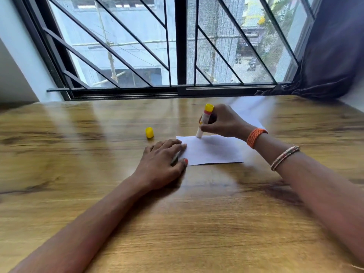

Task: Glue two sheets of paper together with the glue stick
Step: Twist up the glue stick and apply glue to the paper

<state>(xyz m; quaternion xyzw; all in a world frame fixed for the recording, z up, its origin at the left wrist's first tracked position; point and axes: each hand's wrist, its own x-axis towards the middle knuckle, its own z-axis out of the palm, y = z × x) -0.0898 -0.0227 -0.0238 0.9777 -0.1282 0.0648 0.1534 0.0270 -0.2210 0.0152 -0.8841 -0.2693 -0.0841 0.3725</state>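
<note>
A small white sheet of paper (212,150) lies flat on the wooden table (177,223). My right hand (224,121) grips a glue stick (204,120) with a yellow end, tilted, its white tip touching the sheet's far edge. My left hand (163,160) lies flat with fingers pressing the sheet's left edge. A second white sheet (254,111) lies behind my right hand, partly hidden by it. The yellow cap (149,132) stands on the table to the left of the sheets.
A barred window (177,46) runs along the table's far edge. A dark curtain (331,56) hangs at the far right. A white wall (17,62) closes the left side.
</note>
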